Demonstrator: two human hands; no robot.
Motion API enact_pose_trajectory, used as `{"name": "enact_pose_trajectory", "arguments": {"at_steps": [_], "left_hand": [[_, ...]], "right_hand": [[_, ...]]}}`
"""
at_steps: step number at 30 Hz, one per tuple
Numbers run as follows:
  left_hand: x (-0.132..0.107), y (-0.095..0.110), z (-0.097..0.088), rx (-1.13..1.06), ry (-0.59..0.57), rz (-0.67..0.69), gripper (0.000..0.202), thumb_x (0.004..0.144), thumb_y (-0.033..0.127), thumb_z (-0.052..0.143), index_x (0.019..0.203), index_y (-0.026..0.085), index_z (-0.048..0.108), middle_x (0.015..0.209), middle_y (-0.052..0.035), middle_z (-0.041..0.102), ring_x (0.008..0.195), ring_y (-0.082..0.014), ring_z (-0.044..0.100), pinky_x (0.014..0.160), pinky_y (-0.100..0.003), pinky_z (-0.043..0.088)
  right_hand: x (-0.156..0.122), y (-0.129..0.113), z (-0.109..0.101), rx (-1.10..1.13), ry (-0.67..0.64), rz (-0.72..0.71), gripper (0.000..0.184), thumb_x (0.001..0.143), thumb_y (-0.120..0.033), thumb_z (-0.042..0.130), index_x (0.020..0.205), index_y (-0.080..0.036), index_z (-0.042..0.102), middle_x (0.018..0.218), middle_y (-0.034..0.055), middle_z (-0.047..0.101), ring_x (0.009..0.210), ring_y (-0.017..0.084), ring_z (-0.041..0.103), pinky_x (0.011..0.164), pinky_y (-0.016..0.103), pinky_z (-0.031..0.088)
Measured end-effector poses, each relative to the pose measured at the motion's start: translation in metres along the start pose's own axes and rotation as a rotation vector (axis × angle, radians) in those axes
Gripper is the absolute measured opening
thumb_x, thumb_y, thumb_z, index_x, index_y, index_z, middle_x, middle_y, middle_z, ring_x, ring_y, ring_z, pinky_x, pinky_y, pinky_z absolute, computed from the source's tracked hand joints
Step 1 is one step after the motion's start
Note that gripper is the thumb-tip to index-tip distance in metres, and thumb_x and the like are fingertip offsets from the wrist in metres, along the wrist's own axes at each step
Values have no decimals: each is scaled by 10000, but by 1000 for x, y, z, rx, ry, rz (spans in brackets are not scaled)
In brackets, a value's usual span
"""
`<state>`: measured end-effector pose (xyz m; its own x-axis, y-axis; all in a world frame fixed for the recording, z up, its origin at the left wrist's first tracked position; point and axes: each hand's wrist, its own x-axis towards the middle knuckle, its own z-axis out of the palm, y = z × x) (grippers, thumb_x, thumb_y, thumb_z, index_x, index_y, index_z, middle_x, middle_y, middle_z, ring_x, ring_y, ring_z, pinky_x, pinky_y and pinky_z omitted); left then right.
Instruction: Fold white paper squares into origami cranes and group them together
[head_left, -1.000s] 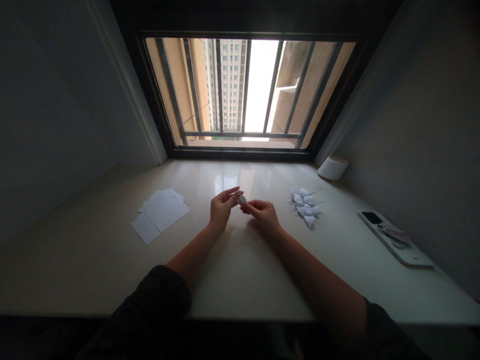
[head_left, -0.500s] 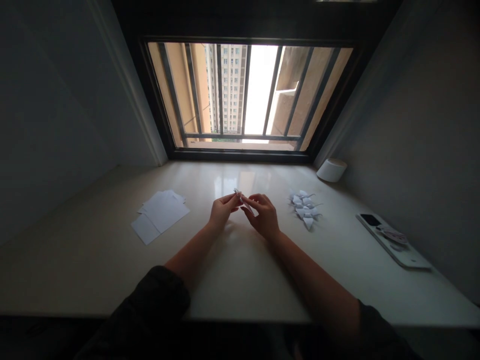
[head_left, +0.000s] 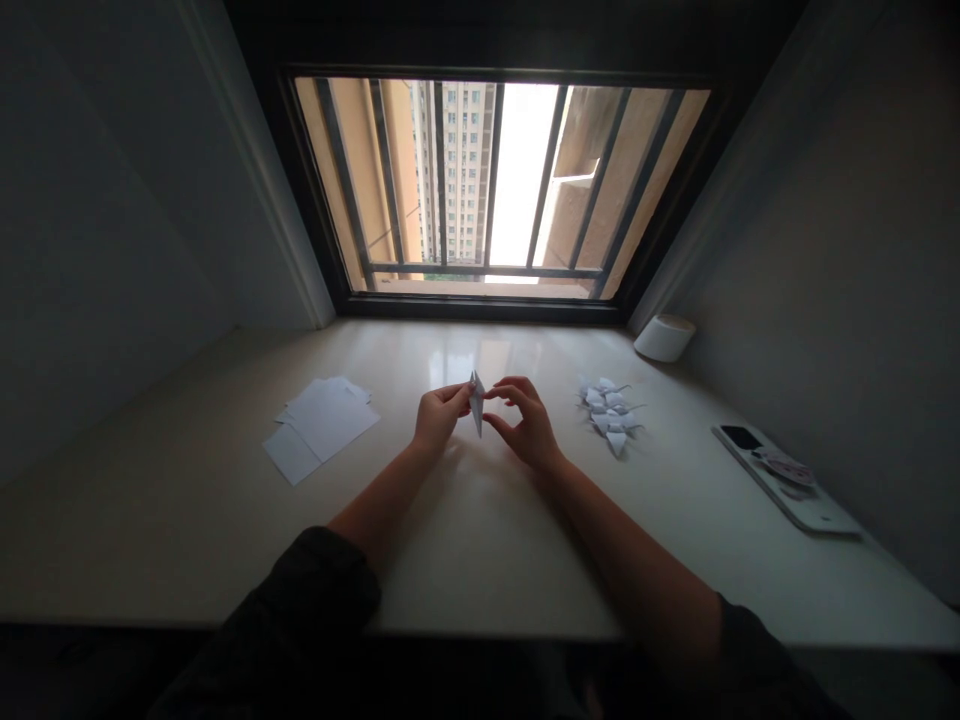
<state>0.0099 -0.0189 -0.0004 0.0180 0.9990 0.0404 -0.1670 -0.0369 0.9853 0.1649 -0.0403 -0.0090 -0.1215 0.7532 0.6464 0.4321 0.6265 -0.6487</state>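
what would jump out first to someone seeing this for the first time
First the bright barred window at the far end of the dim room, then the two bare hands at the middle of the pale tabletop: left hand and right hand pinch a small folded white paper piece between them. A cluster of small folded white paper figures lies to the right, a loose stack of flat white paper sheets to the left.

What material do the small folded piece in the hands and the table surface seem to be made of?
The folded piece, pinched between the left hand and the right hand, looks like thin white matte paper: sharp creases, a pointed tip. The table looks like polished stone or a glossy laminate: pale and smooth, it mirrors the window light. Which of the two cannot be told.
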Motion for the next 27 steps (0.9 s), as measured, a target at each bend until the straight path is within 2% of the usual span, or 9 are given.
{"name": "enact_pose_trajectory", "arguments": {"at_steps": [5,11,16,21,27], "left_hand": [[-2,0,2,14,-31,-2,403,638,483,715,851,141,739,764,-68,708,724,-190,642,746,-340,510],[-4,1,5,13,-57,-9,396,643,469,716,844,129,736,729,-61,702,682,-175,630,702,-322,516],[-5,0,6,-8,-85,-17,361,646,442,723,845,141,737,772,-55,706,713,-169,628,735,-319,509],[-3,-4,5,27,-102,-10,381,641,462,719,852,145,733,751,-50,700,698,-165,620,718,-313,491],[-4,0,3,65,-45,-33,367,665,467,693,866,163,726,811,-69,708,777,-188,636,699,-293,466]], "right_hand": [[-1,5,5,-43,-5,-1,185,726,-223,703,902,-275,683,1028,52,538,909,199,535,828,376,475],[-2,11,6,-9,34,44,137,712,-256,723,845,-287,708,969,35,562,858,185,542,798,366,477],[-1,8,5,30,62,99,60,755,-298,679,794,-280,720,908,37,592,844,184,553,734,338,480],[-1,10,8,90,96,138,116,751,-363,670,761,-262,727,835,41,614,815,184,567,649,309,476],[0,6,10,194,106,166,159,758,-384,650,775,-247,728,852,45,639,800,176,594,642,300,481]]}}
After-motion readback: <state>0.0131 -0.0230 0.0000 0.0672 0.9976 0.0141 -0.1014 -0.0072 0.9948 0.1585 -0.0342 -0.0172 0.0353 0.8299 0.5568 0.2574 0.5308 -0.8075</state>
